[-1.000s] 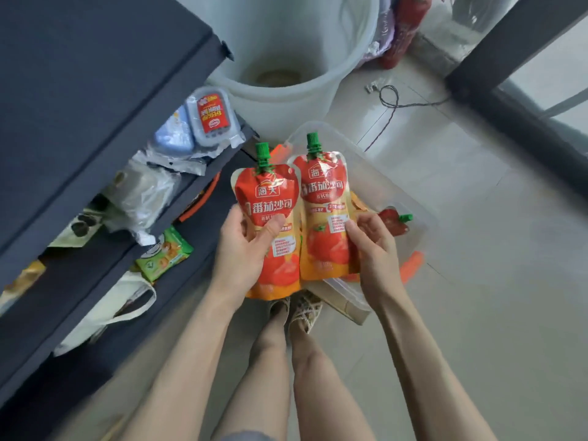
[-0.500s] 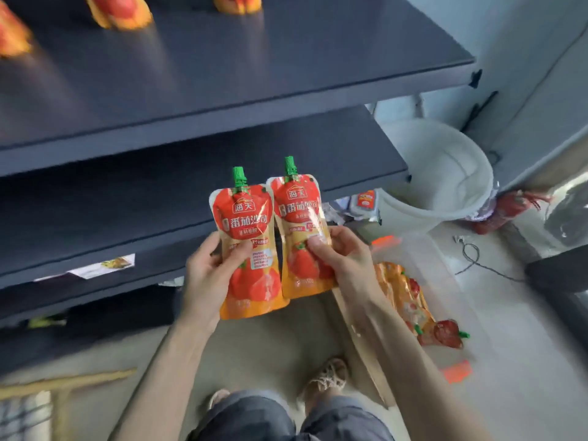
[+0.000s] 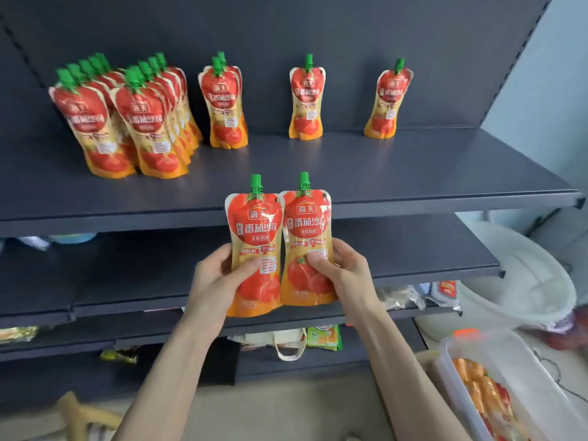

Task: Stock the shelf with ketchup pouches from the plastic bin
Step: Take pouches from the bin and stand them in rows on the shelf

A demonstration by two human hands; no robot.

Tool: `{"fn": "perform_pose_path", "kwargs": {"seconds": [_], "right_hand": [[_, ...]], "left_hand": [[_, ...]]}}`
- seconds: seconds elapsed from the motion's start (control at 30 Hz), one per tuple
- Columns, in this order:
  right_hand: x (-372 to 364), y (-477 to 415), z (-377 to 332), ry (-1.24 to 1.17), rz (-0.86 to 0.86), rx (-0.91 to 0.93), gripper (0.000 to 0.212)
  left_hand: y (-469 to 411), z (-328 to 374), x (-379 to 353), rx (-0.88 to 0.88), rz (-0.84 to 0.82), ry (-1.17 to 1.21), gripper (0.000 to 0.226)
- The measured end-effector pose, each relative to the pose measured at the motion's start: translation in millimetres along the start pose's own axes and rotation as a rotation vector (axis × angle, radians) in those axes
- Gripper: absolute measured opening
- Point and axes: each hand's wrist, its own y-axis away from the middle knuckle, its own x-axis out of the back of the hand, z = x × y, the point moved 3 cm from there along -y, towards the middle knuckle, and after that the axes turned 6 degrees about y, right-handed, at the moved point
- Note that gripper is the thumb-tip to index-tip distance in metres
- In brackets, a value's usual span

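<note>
Two pouches were in hand, upright and side by side with their inner edges touching, in front of the front edge of the top shelf (image 3: 381,173). The left hand (image 3: 219,281) gripped the left-hand pouch (image 3: 254,230) around its lower half, thumb across the printed face and fingers behind. The right hand (image 3: 345,272) gripped the right-hand pouch (image 3: 307,230) the same way. Both green caps rose just above the shelf's front edge, roughly midway along it.

On the top shelf, stocked pouches stood upright. A dense cluster (image 3: 127,122), in two rows running front to back, filled the left part, and its front pouches came nearer the front edge than anything else there. Just right of it stood a pair (image 3: 224,103), one behind the other. Further right the middle single pouch (image 3: 307,100) stood alone near the back panel. The rightmost pouch (image 3: 389,100) stood well apart from it toward the back right corner, leaning slightly.

The plastic bin (image 3: 525,370) sat on the floor at lower right, with more pouches lying inside (image 3: 477,383). A white bucket (image 3: 521,275) stood beyond it, by the right end of the shelving. The lower shelf (image 3: 413,249) ran behind the hands. Further down, a green packet (image 3: 324,337) and a white bag handle (image 3: 288,351) showed at another shelf's front edge.
</note>
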Motion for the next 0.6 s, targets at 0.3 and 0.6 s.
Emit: {"fn": "perform_pose_path", "kwargs": {"seconds": [0.3, 0.6], "right_hand": [[-54.0, -78.0, -53.0, 0.088, 0.047, 0.145, 0.023], [-63.4, -187.6, -86.6, 0.149, 0.115, 0.253, 0.02]], "left_hand": [[-80.1, 47.2, 39.8, -0.184, 0.068, -0.026, 0.018], [-196.2, 80.9, 43.5, -0.315, 0.083, -0.079, 0.02]]}}
